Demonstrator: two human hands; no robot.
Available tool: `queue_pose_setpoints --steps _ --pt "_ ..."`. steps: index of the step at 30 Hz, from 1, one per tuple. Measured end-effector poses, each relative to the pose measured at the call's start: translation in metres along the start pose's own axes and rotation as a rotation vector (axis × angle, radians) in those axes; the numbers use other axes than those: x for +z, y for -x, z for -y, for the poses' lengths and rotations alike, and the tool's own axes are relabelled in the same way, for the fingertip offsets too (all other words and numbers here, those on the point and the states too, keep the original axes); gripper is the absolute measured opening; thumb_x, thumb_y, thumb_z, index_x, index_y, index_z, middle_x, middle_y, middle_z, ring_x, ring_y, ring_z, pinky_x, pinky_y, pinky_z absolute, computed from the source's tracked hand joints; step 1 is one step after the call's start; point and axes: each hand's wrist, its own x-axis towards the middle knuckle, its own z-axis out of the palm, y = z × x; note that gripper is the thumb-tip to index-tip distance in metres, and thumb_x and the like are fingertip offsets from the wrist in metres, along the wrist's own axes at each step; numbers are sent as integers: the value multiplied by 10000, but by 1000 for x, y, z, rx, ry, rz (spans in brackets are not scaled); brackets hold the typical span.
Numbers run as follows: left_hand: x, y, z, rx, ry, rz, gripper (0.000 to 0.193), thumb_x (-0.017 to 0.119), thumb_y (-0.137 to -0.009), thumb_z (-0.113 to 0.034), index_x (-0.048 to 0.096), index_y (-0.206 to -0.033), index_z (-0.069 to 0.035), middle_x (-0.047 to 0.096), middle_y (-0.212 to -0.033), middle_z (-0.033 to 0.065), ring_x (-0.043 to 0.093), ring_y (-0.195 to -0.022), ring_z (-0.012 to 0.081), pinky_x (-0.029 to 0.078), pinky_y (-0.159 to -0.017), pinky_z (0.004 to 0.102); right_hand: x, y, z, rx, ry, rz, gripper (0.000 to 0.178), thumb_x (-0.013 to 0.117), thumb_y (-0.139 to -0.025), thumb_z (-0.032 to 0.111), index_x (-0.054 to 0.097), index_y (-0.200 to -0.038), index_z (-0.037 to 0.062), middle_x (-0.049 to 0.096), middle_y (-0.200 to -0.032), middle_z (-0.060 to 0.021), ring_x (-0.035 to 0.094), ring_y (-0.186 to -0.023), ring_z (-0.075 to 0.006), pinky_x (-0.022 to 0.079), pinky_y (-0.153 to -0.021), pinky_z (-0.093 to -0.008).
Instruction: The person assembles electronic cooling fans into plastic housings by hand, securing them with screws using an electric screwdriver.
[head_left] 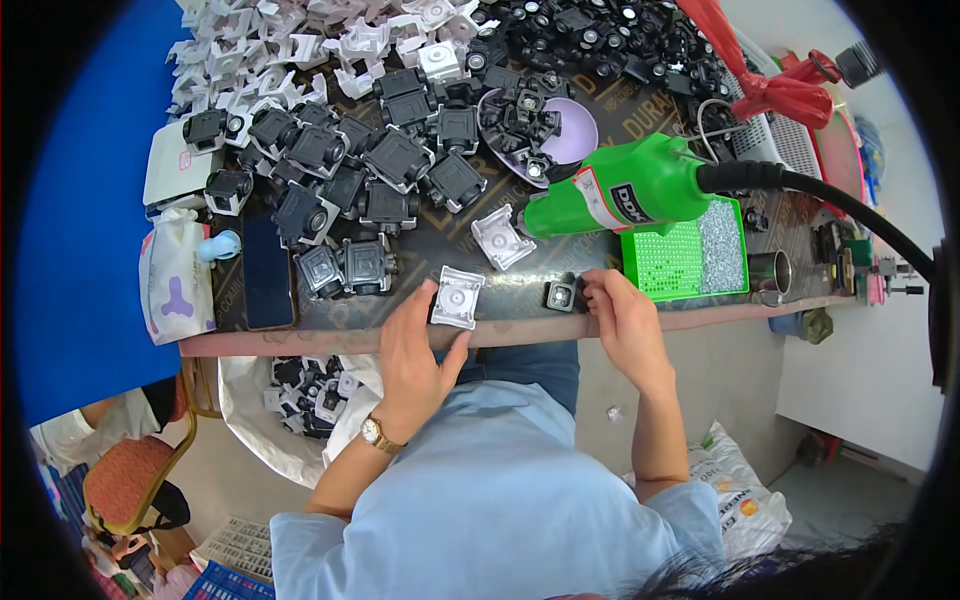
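A white plastic bracket [457, 297] with a round raised centre is at the table's front edge. My left hand [412, 345] holds it, fingers along its left side and thumb at its lower edge. To the right, a small black square part [560, 294] with a light centre is at the fingertips of my right hand [625, 325], whose fingers are curled together at its right side. Beyond them another white bracket [502, 239] lies tilted beside the tip of a green power tool [625, 190] with a black cable.
Black-and-white assemblies [400, 160] crowd the left, near a phone [268, 275] and a wipes pack [178, 275]. White brackets [250, 50] and small black parts [610, 35] are heaped behind. A purple bowl [575, 130], a green tray of screws [665, 260] and a metal cup [768, 275] stand rightward.
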Motion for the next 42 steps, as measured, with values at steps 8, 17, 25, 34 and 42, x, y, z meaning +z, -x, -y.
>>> queue_pose_setpoints --steps 8,17,25,34,42 --pt "-2 -1 0 -42 9 43 779 784 -822 -128 382 -1470 34 583 -1326 176 549 -1209 364 410 -1042 442 3 1 -5 12 13 4 149 565 -944 -8 600 -1089 -4 674 -973 -187 672 -842 -362 530 -732 -419" --pt "-3 -2 -1 -50 22 42 814 799 -807 -126 371 -1481 30 577 -1326 183 552 -1192 359 414 -1025 447 8 -10 13 -402 272 46 356 625 -724 -90 700 -1030 74 552 -1130 -112 569 -982 -293 524 -772 -370" --pt "-1 -3 -1 -16 40 14 858 828 -764 -152 385 -1475 33 562 -1325 216 559 -1147 389 444 -969 467 10 -14 -2 -397 283 65 259 618 -753 -100 669 -978 19 522 -934 -115 560 -904 -298 498 -762 -382" --pt "-3 -10 -4 -38 1 30 833 806 -800 -201 385 -1483 22 566 -1311 194 551 -1134 363 428 -952 459 17 -11 -2 -4 90 -23 94 683 -885 35 605 -856 -8 633 -791 -159 632 -669 -327 488 -603 -408" --pt "-6 -15 1 -34 37 55 799 782 -796 -134 394 -1477 21 566 -1309 196 552 -1128 360 425 -952 459 8 -17 -3 -24 20 -83 37 596 -922 -8 621 -948 -17 632 -907 -165 622 -764 -361 502 -694 -413"
